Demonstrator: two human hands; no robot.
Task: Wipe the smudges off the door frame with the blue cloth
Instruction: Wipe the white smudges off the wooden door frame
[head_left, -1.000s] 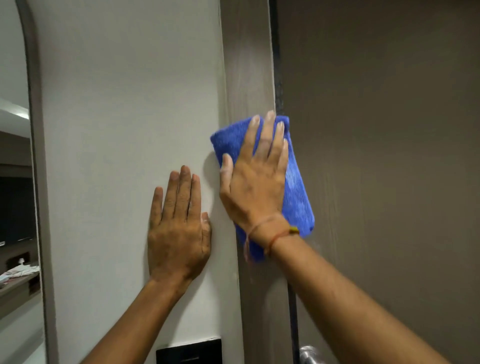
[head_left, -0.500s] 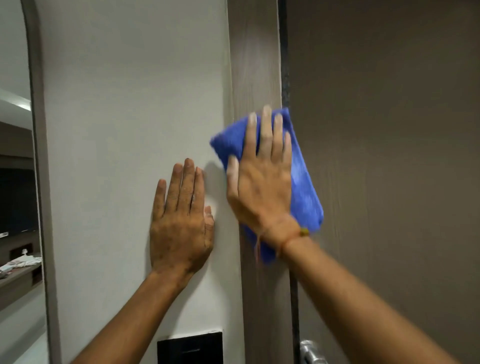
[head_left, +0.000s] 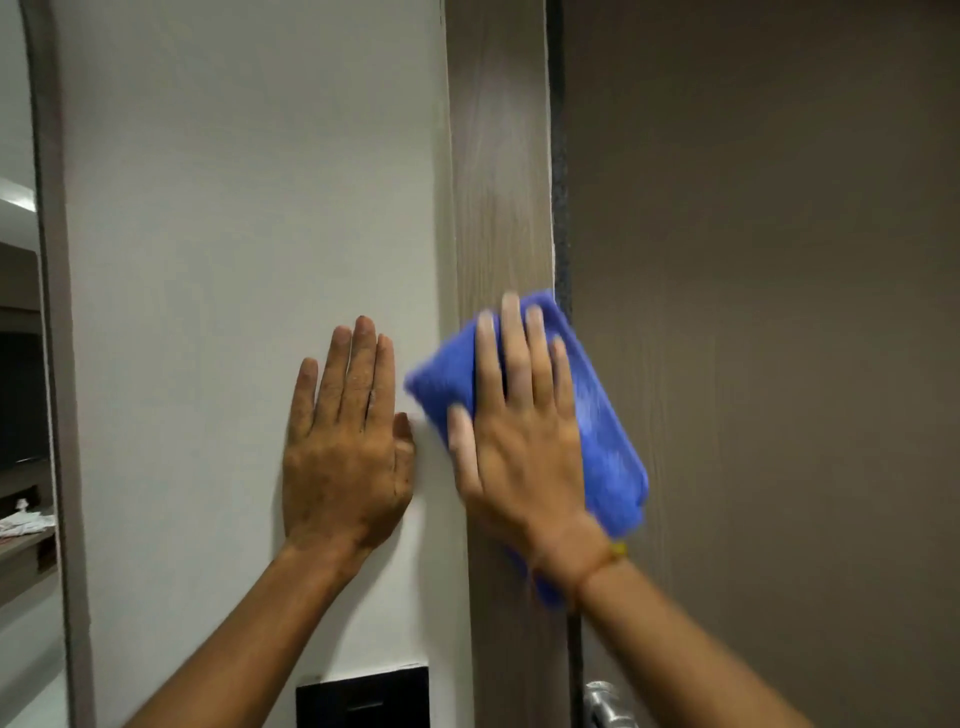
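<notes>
The door frame (head_left: 498, 156) is a vertical strip of grey-brown wood grain between the white wall and the door. My right hand (head_left: 519, 457) lies flat on a folded blue cloth (head_left: 608, 441) and presses it against the frame at mid height. The cloth sticks out left over the wall's edge and right over the dark gap beside the door. It is blurred with motion. My left hand (head_left: 348, 452) rests flat on the white wall (head_left: 234, 234) just left of the frame, holding nothing.
The brown door (head_left: 769, 312) fills the right side, with a metal handle (head_left: 605, 706) at the bottom edge. A black wall panel (head_left: 363, 696) sits below my left hand. At far left, a grey-edged mirror or opening (head_left: 21, 364) shows a room.
My right hand has slid the blue cloth down the door frame by about a hand's width. My left hand has stayed in the same spot on the wall.
</notes>
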